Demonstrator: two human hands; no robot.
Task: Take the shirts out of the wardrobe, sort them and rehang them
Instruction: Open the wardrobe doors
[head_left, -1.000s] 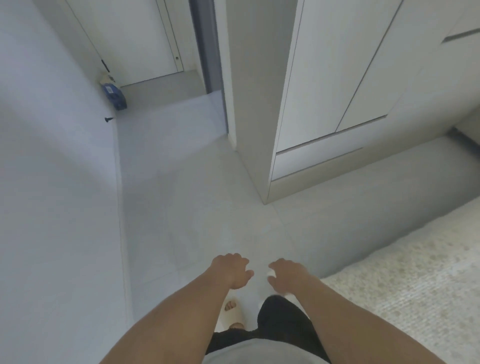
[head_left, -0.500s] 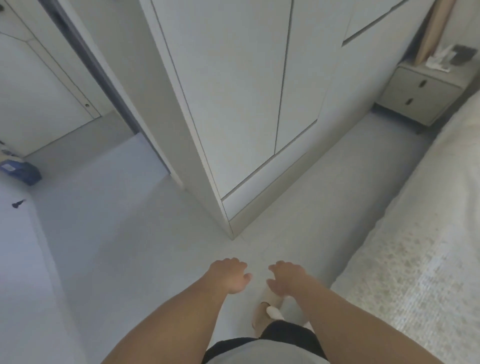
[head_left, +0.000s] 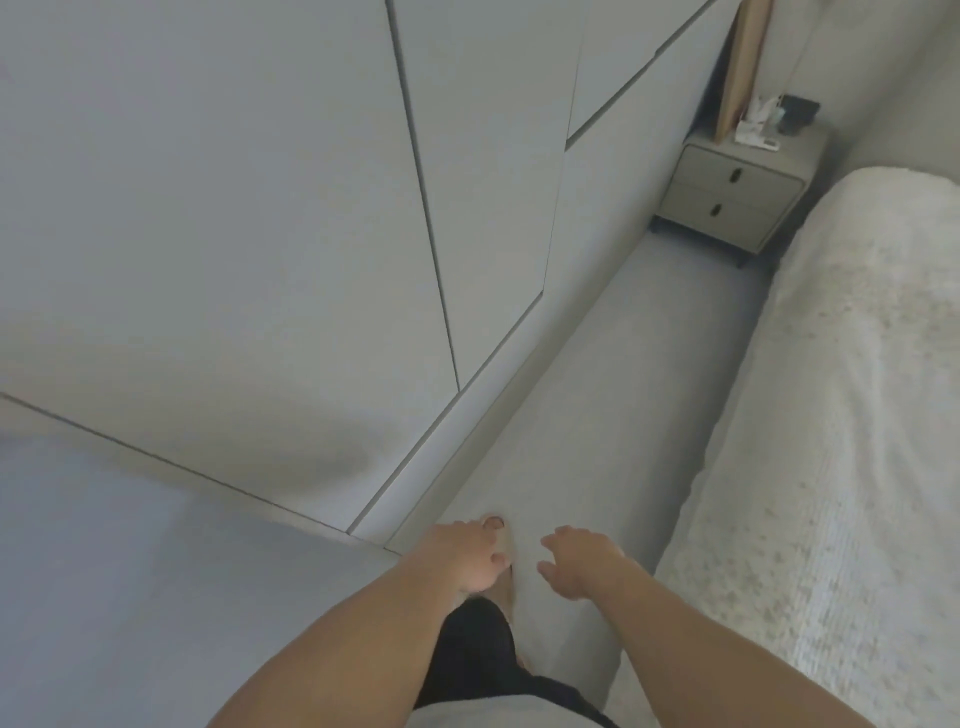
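Nearest, the left hand (head_left: 465, 558) and the right hand (head_left: 582, 569) hover side by side over the floor (head_left: 587, 395), each grip loosely curled and holding nothing. Left of them stands the wardrobe (head_left: 249, 218), its doors closed, so no shirts show. The bed (head_left: 841, 415) runs along the right. Far off, a bedside cabinet (head_left: 737, 189) sits between wardrobe and bed.

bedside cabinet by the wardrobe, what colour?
Grey-green, with two dark oval drawer pulls; the bedside cabinet shows only in the head view, at upper right.
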